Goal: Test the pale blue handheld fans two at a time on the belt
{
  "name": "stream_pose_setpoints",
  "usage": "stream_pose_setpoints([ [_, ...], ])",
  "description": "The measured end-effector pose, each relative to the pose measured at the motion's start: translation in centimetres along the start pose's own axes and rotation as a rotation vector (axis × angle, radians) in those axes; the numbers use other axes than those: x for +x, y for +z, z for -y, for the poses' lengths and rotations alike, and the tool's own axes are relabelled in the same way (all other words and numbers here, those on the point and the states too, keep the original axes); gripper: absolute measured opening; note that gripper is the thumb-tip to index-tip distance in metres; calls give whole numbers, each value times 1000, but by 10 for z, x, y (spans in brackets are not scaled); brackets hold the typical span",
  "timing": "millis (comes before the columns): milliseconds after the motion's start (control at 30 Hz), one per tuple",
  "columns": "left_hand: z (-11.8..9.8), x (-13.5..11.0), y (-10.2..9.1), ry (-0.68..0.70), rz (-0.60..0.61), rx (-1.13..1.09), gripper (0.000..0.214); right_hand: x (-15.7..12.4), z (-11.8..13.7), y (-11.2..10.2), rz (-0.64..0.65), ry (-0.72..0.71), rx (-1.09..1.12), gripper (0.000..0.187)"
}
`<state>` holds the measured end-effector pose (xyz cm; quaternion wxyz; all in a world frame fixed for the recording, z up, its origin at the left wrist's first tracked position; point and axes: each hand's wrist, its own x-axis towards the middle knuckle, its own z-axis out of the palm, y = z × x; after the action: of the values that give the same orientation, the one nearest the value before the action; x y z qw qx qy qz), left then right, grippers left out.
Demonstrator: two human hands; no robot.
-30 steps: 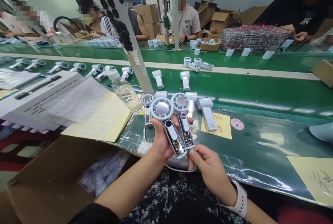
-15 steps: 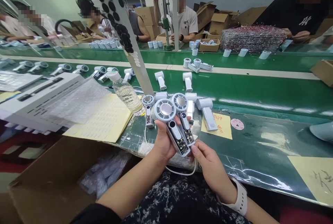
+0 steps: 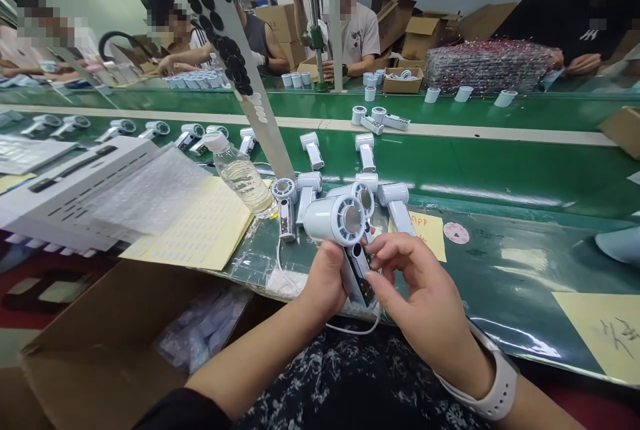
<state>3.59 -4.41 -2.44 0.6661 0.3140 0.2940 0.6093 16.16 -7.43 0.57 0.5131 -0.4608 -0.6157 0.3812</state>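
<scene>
- One fan (image 3: 336,219) is held above the tabletop (image 3: 500,173), with its white head raised and its handle (image 3: 358,277) slanting down toward the body.
- A second fan (image 3: 363,198) is seen just behind it. Its lower part is hidden, so whether it is held cannot be told.
- The left grip (image 3: 327,277) is closed around the handle from below, and the right grip (image 3: 425,293) is pinched onto it near the head, with the fingertips (image 3: 376,258) pressed to its dark face.
- Many loose fans (image 3: 397,207) are laid on the tabletop with heads and handles joined, so much of the batch appears assembled.
- The handle's dark face is left uncovered, and no finished packing is shown nearby.
- A white cable (image 3: 350,331) is looped below the hands, and where it ends is hidden.
- What is being done under the fingertips cannot be made out, and the print on the yellow label sheet (image 3: 195,230) is too small to read.
</scene>
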Motion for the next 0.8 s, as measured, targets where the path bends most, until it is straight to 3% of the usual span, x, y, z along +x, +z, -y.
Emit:
stream_pose_setpoints([
  [200,2,-3,2,30,52,37,57,-4,0,5,-60,-14,27,20],
  [367,4,-3,3,7,103,86,66,-4,-2,4,-78,1,40,20],
  [500,10,-1,-3,78,126,202,74,-4,-2,4,-92,10,59,24],
  [800,4,0,-3,103,111,335,74,2,-4,0,-37,125,178,24],
])
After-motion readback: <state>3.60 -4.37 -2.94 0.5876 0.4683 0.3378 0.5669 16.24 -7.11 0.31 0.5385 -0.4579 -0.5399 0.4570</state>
